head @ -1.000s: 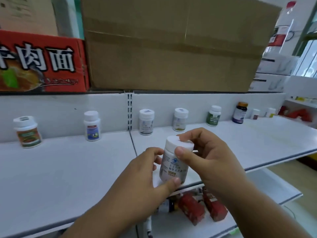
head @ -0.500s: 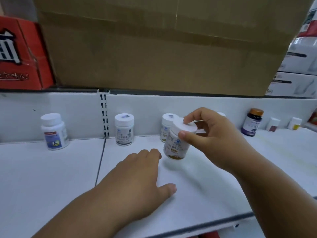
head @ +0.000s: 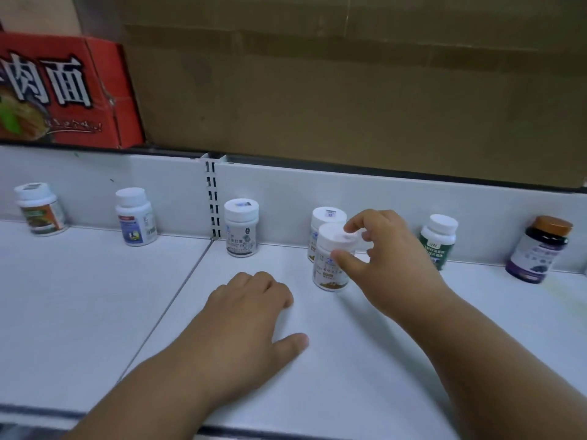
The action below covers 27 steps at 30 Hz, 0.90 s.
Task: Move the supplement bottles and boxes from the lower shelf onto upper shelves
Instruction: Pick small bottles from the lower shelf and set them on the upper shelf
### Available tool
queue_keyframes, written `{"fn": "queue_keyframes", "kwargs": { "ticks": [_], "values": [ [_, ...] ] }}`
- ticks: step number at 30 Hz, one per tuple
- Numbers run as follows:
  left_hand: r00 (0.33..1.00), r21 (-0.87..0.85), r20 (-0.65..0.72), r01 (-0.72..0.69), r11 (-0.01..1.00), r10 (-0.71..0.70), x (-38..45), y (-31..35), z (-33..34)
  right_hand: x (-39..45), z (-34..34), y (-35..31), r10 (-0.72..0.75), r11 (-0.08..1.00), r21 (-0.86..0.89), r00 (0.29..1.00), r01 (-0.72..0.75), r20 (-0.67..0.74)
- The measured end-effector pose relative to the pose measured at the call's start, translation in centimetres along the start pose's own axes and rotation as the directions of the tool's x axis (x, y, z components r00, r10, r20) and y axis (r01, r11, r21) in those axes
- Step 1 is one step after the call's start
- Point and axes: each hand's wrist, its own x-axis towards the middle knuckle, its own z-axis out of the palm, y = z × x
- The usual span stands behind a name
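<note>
- Right hand (head: 387,262) at the white bottle (head: 330,265): thumb against the front of the bottle just under the cap, fingertips curled over the cap's far edge. Reads as a light pinch at the cap; how firm it is, cannot tell.
- Bottle stands upright on the shelf (head: 95,296), long axis vertical, base apparently on the shelf surface. Placement looks done or nearly so.
- It sits directly in front of a second white bottle (head: 328,217) in the back row, the two touching or all but touching; cannot tell which.
- Key relation: the bottle lies to the left of the right palm, toward the left hand, with the fingers reaching it from the right and above. Letting go means opening outward and lifting back to the right, clear of the cap.
- Risk, as a judgement: a fingertip dragging on the cap could tip the bottle back against the one behind.
- Left hand (head: 251,322) rests palm down on the shelf, fingers relaxed and loosely spread, holding nothing. It lies in front of the bottle and to its left, near but apart.
- Right hand is clearly the nearer; left only braces.
- Back row along the wall also holds a green bottle (head: 436,241) just right of the right hand and a purple bottle (head: 540,249) farther right.
- Cardboard box (head: 349,74) sits on the level above.
</note>
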Motion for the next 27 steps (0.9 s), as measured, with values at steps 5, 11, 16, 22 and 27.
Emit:
{"fn": "queue_keyframes", "kwargs": {
  "ticks": [5,11,16,22,27],
  "values": [
    [0.995,-0.107,-0.101,0.011,0.994,-0.022,-1.8,-0.3,-0.3,-2.9,-1.2,-2.2,-0.118,0.991,-0.059,0.993,0.117,-0.007],
    [0.986,-0.118,-0.154,-0.087,0.989,0.068,-7.5,-1.1,-1.6,-9.8,-0.8,-6.8,-0.168,0.981,-0.097,0.986,0.166,-0.013],
    [0.957,-0.082,-0.260,-0.154,0.985,0.128,-13.5,-2.6,-1.9,-15.5,0.2,-10.1,-0.241,0.969,-0.078,0.968,0.236,-0.067],
    [0.995,-0.165,-0.100,-0.044,0.985,0.028,-21.8,-4.4,1.6,-22.7,2.8,-11.1,-0.296,0.948,0.115,0.954,0.298,-0.034],
    [0.993,-0.126,-0.036,0.110,0.986,-0.115,-24.8,-5.3,6.5,-26.1,6.4,-9.2,-0.276,0.954,0.146,0.957,0.261,0.094]
  ]
}}
